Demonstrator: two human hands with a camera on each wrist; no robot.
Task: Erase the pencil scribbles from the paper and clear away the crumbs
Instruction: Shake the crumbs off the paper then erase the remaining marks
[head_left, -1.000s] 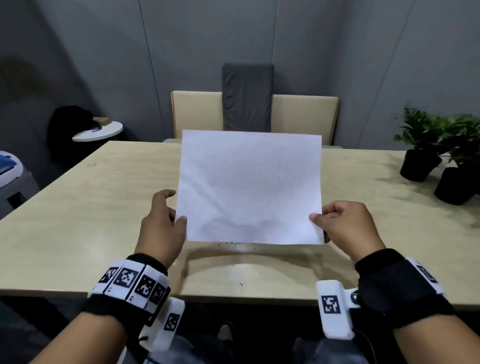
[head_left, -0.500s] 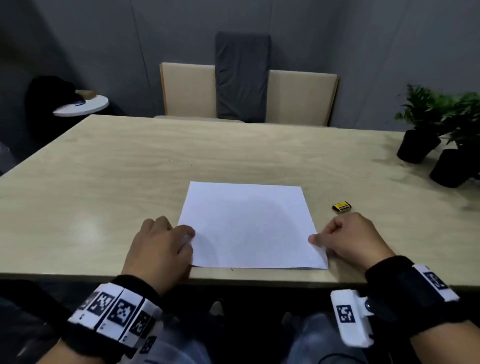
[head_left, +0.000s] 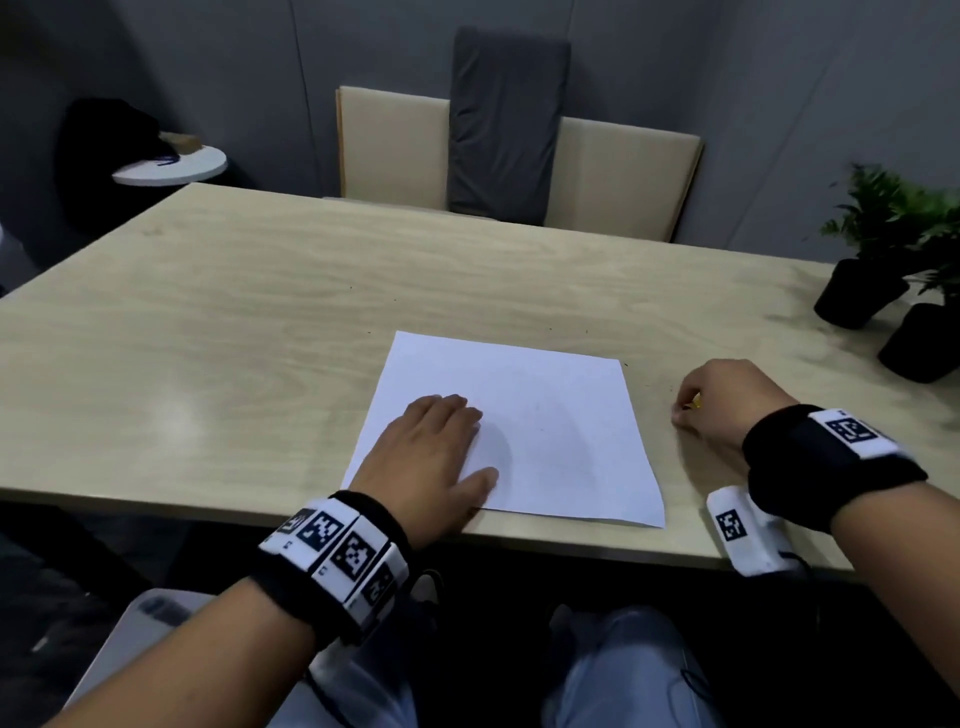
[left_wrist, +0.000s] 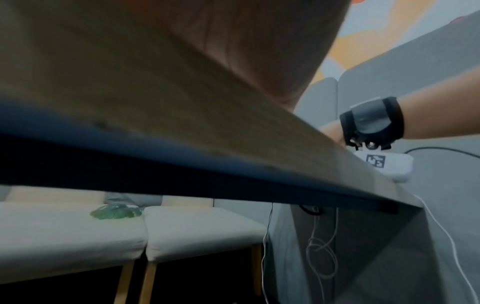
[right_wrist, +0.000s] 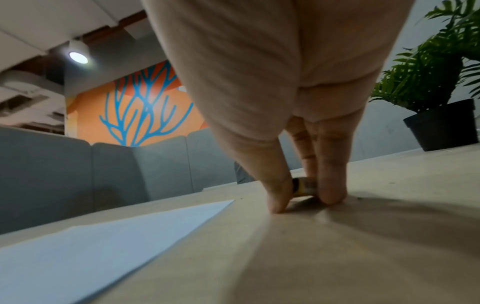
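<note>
White paper (head_left: 545, 431) under flat left hand (head_left: 431, 457) — right hand (head_left: 727, 400) pinching eraser (right_wrist: 303, 186).

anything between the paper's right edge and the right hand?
Only bare table with a few dark crumbs, seen in the head view. The right hand sits apart from the paper, pinching the eraser.

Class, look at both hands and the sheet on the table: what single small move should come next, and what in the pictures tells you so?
Probably lift the eraser and carry it over to the paper. The right hand already pinches the small yellow-and-black eraser on the table, just right of the sheet, while the left hand lies flat on the paper, steadying it. Faint marks seem to remain on the sheet.
</note>
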